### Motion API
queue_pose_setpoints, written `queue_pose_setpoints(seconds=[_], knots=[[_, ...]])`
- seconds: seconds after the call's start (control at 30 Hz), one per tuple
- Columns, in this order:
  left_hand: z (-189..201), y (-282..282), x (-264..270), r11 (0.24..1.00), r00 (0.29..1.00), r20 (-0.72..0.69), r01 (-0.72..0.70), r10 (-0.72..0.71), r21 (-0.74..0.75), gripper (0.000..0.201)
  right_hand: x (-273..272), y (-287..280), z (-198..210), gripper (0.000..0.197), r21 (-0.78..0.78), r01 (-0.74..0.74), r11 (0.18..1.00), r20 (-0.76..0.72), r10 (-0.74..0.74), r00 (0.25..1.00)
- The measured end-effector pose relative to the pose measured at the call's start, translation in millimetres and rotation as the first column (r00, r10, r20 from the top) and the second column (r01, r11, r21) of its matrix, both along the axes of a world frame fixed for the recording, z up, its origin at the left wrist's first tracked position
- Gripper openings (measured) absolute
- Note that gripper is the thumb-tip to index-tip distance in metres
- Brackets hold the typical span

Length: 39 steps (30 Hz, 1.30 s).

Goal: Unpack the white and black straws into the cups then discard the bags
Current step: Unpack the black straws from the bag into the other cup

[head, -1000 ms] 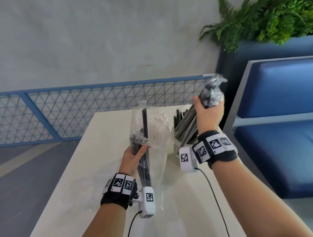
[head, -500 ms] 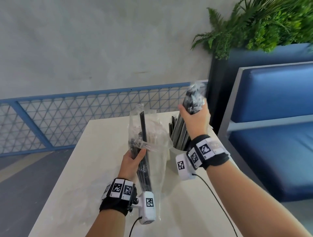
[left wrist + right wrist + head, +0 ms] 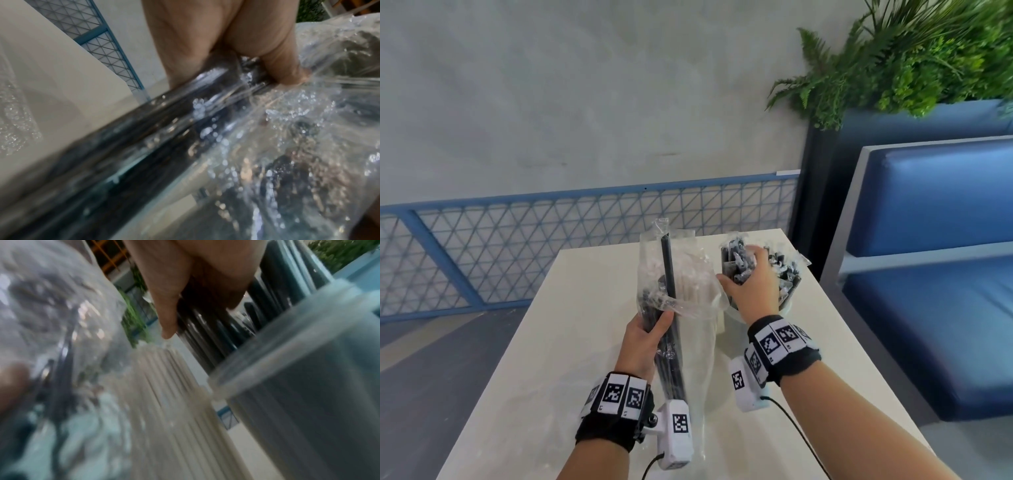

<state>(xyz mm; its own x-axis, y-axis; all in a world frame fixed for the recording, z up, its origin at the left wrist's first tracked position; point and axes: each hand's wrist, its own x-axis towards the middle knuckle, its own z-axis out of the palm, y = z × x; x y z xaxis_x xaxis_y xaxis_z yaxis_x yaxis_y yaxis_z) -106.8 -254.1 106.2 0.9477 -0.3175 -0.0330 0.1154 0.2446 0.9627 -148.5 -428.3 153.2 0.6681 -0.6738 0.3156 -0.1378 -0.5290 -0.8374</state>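
Note:
My left hand (image 3: 647, 339) grips a clear plastic bag (image 3: 688, 342) held upright over the table, with a few black straws (image 3: 667, 270) still inside it. In the left wrist view the fingers (image 3: 283, 65) curl round the bag (image 3: 287, 146) and the straws. My right hand (image 3: 751, 291) grips the tops of a bundle of wrapped black straws (image 3: 736, 263) standing in a pale cup (image 3: 789, 308). The right wrist view shows that cup (image 3: 308, 386), the black straws (image 3: 205, 340) under my fingers (image 3: 168, 313), and white straws (image 3: 164, 402) beside it. White straws (image 3: 697, 284) show through the bag.
The cream table (image 3: 544, 394) runs forward to a blue mesh railing (image 3: 517, 246). A blue padded bench (image 3: 928, 308) stands close on the right, with a planter of green plants (image 3: 911, 61) behind it. A cable hangs from my right wrist camera (image 3: 746, 383).
My right hand has come down from head height, bringing the black straw bundle into the cup. My left hand still holds the bag in about the same place.

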Motion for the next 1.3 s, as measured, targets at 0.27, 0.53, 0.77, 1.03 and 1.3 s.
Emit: queue_pose_setpoints(seconds=[0.27, 0.53, 0.77, 1.03, 1.3], knots=[[-5.0, 4.6, 4.2, 1.000, 1.000, -0.017, -0.004, 0.003, -0.015, 0.009, -23.7, -23.8, -12.9, 0.114, -0.017, 0.060, 0.998, -0.011, -0.061, 0.998], [-4.3, 6.1, 7.6, 0.999, 1.000, -0.023, 0.000, -0.001, -0.033, 0.010, -3.8, -41.3, -4.3, 0.045, -0.139, 0.027, 0.990, -0.008, -0.028, 1.000], [-3.9, 8.5, 8.9, 1.000, 0.999, -0.041, 0.007, -0.008, -0.017, 0.012, -30.9, 5.2, 46.5, 0.022, -0.263, 0.018, 0.965, 0.435, 0.102, 0.895], [1.0, 13.4, 0.8, 0.994, 0.995, 0.009, 0.098, -0.098, 0.043, 0.015, -12.0, 58.4, 24.4, 0.029, -0.182, -0.472, 0.863, -0.160, 0.447, 0.880], [9.3, 24.0, -10.9, 0.964, 0.958, -0.112, 0.267, -0.264, 0.012, 0.067, -1.7, 74.0, 13.2, 0.062, -0.034, -0.525, 0.850, -0.276, 0.497, 0.823]])
